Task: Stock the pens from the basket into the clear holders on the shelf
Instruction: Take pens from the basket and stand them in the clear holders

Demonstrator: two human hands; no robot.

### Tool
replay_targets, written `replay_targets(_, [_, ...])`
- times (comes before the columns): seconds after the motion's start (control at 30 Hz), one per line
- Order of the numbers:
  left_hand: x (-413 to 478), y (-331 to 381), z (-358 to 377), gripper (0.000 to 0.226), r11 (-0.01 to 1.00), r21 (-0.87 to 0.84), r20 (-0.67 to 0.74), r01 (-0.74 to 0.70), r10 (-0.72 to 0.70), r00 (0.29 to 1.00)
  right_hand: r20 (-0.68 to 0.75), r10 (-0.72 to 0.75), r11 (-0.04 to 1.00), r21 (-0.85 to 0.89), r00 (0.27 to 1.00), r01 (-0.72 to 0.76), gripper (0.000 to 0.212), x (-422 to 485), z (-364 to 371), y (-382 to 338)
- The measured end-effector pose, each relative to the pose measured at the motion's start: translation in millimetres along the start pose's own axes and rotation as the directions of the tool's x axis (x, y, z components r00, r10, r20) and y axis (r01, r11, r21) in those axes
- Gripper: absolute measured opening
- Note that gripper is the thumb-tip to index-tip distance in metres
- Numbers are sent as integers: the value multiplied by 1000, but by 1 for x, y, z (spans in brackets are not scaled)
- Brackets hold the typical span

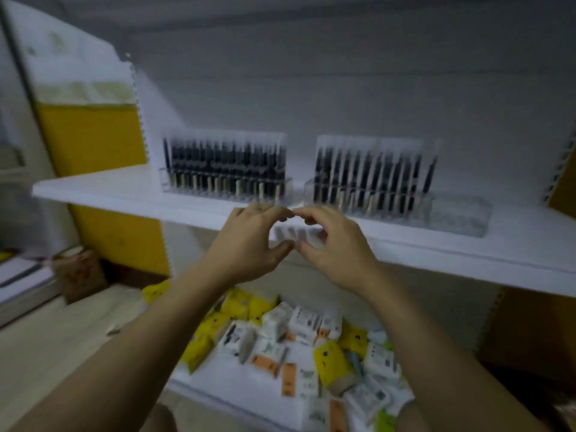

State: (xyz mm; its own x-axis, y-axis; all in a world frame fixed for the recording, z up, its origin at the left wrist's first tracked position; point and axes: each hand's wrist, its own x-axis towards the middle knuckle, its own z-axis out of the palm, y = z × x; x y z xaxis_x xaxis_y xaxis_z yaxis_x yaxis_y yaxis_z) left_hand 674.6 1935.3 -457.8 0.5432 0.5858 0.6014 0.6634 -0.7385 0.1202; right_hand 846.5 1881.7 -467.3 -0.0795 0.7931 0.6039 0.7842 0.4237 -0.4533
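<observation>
Pens point(224, 163) with dark barrels stand upright in close rows inside a clear holder point(282, 190) on top of the white shelf point(124, 188), set back from the shelf's front edge. A second clear holder point(311, 194) stands on the shelf just beside the first and carries another row of dark pens point(367, 173). The last clear compartment point(458, 213), at that holder's outer end on the shelf, shows no pens in it. The whole view is motion-blurred, so single pens cannot be told apart.

In front of the shelf's front edge, below the gap between the two holders, the left hand point(246, 244) and the right hand point(336, 251) meet. Both have their fingers curled, with thumb and fingertips drawn toward each other, and the two hands' fingertips almost touch. A pale ribbed object point(296, 234) shows between them against the shelf edge. The blur makes it impossible to tell whether either hand grips it or what it is.

Under the shelf, a loose heap of small yellow and white packs point(280, 338) lies on a lower white surface. Behind the shelf's far end stands a yellow panel point(93, 138), and below that end a brown paper bag point(78, 272) sits on the floor.
</observation>
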Motion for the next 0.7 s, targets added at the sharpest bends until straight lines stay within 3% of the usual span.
replay_targets(0.13, [-57,-21,40,49,993,19,165,119,-121,979,139,101,994,28,985,-106,48,-40,67,22])
replay_targets(0.3, [-120,-45,97,52,962,5,305,273,-262,916,311,248,964,10,917,-264,56,-85,130,56])
replay_targets(0.5, [-180,-58,158,56,900,38,504,435,-393,769,531,411,905,-138,741,-403,65,-136,194,101])
replay_targets(0.7, [-230,-67,215,60,854,90,638,512,-444,629,710,452,880,-255,540,-402,75,-174,249,123])
